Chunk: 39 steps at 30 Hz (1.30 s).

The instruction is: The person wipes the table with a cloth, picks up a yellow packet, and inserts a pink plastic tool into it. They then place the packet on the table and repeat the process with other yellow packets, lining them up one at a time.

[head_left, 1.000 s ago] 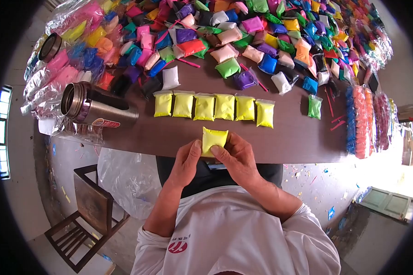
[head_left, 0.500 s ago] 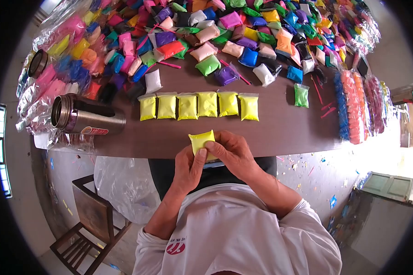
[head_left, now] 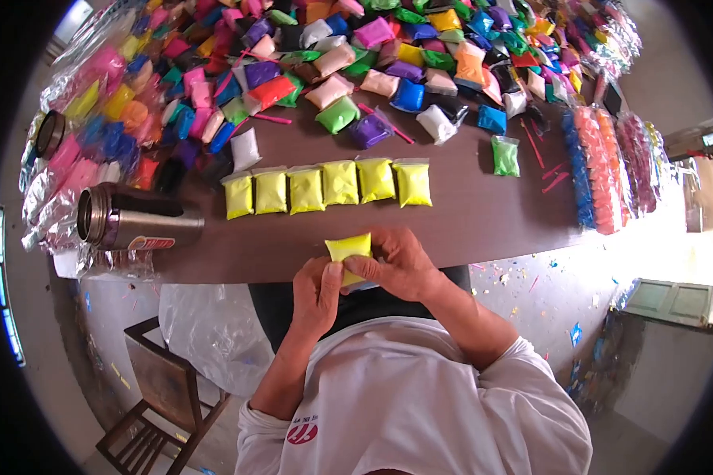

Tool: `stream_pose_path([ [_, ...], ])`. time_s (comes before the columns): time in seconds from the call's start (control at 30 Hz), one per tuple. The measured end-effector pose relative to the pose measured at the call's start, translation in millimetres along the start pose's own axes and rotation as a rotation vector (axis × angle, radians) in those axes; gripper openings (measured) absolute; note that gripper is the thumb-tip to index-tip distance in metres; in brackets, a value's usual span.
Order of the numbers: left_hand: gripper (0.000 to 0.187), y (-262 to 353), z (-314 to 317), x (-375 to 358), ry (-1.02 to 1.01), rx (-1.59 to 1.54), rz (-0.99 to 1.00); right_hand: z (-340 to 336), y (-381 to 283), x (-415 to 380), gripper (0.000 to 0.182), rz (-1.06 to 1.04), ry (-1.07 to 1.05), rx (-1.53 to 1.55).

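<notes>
Both hands hold a small puffy yellow packet [head_left: 348, 246] at the front edge of the table. My left hand [head_left: 315, 294] is closed on its left side, thumb pointing up. From the right, my right hand [head_left: 406, 267] grips it with the thumb across its front; the fingers behind are mostly hidden. Just beyond the hands, several similar yellow packets [head_left: 340, 184] lie side by side in a row, each with a clear strip along the top.
A heap of colourful packets [head_left: 337, 115] covers the back of the table [head_left: 467, 226]. An uncapped steel flask [head_left: 154, 220] lies at left among clear bags. A green packet [head_left: 505, 156] and long bagged strips [head_left: 598, 170] are at right. A wooden chair [head_left: 162, 372] stands lower left.
My right thumb has slid lower on the yellow packet, and the left thumb has shifted slightly left. The view has turned a little, moving the table's contents leftward.
</notes>
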State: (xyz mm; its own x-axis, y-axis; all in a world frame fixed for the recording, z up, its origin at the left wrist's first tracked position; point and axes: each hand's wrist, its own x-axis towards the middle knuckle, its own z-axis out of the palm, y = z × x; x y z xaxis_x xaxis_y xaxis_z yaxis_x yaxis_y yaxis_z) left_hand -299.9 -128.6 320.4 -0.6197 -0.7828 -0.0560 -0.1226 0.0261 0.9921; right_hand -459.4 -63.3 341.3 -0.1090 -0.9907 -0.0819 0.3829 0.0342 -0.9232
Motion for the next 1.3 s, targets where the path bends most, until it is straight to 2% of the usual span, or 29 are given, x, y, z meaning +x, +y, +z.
stream_pose_path([
  [0.1,0.043,-6,-4,5,-0.052,0.053,0.081,-12,-13,-19,0.024,-0.005,0.243,-0.374],
  [0.2,0.041,0,-2,3,-0.013,0.096,0.061,-53,-33,-24,0.028,-0.565,0.502,-1.107],
  [0.3,0.04,-3,0,5,0.001,0.152,0.118,-86,-46,-28,0.033,-0.543,0.639,-1.258],
  [0.43,0.041,-6,5,8,0.02,0.265,0.251,-124,-36,-20,0.041,-0.55,0.517,-1.357],
  [0.57,0.039,-9,8,9,0.047,0.378,0.353,-130,-35,-18,0.044,-0.41,0.371,-1.503],
  [0.77,0.036,-15,15,10,0.115,0.498,0.408,-113,-47,-30,0.039,-0.362,0.37,-1.401],
  [0.97,0.032,-15,19,16,0.116,0.623,0.484,-123,-43,-26,0.037,-0.372,0.378,-1.411],
  [1.27,0.034,-15,24,22,0.166,0.721,0.515,-130,-34,-21,0.027,-0.437,0.524,-1.355],
  [1.3,0.034,-15,22,22,0.151,0.732,0.498,-135,-38,-22,0.028,-0.426,0.627,-1.405],
])
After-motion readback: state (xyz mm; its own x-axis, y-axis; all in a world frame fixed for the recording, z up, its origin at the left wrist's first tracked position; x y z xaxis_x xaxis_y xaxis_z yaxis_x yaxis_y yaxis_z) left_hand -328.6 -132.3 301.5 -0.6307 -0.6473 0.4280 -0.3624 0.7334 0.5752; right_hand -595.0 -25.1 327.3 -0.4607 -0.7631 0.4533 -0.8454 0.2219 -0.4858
